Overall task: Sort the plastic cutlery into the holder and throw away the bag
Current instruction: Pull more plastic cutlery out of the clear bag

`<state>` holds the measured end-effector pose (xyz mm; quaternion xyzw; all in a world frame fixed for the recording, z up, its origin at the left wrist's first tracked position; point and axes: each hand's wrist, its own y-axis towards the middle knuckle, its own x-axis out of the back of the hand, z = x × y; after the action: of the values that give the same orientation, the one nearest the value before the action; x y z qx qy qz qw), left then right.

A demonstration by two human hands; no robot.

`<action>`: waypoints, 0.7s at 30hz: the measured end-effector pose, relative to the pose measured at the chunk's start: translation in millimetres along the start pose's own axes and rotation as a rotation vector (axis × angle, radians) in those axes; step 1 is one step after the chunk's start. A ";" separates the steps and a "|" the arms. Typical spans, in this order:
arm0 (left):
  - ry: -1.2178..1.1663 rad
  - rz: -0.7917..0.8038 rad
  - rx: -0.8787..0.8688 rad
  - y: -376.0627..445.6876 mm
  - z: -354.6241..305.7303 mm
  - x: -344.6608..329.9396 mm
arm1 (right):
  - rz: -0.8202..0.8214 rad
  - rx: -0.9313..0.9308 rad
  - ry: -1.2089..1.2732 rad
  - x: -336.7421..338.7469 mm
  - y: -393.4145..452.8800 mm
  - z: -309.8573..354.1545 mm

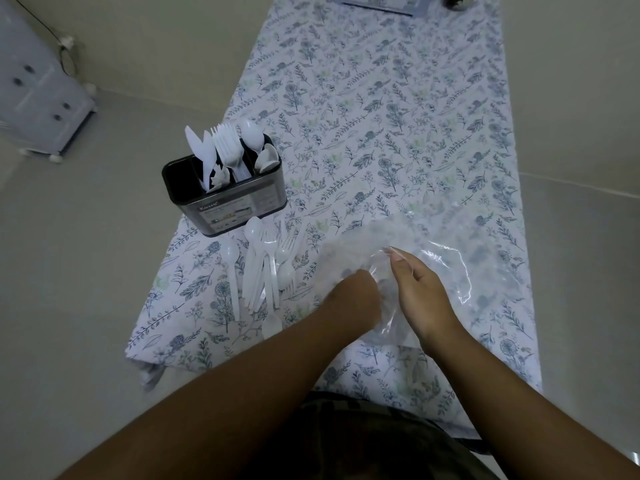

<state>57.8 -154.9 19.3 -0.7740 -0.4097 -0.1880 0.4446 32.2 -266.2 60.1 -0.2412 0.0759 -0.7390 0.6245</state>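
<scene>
On the table, clear bag (crumpled, glossy) lies flat.

holder left, cutlery before it — bag rt

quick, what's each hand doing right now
Left hand: fingers curled into the clear plastic bag, gripping it.
Right hand: pinching the same bag near its crumpled edge.
</scene>
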 end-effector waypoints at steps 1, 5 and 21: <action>-0.004 0.001 -0.004 -3.9 2.1 2.5 | 0.003 0.006 -0.008 -0.6 0.6 1.0; -0.049 -0.009 -0.019 -25.8 21.2 15.8 | 0.004 0.020 -0.045 2.1 5.6 5.0; -0.219 -0.257 0.218 -124.7 117.4 43.6 | 0.495 0.182 -0.933 -32.5 28.7 -35.1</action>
<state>-24.8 -2.1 51.8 -0.6786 -0.5689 -0.1124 0.4508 45.1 -247.7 9.1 -0.4638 -0.2193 -0.3875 0.7659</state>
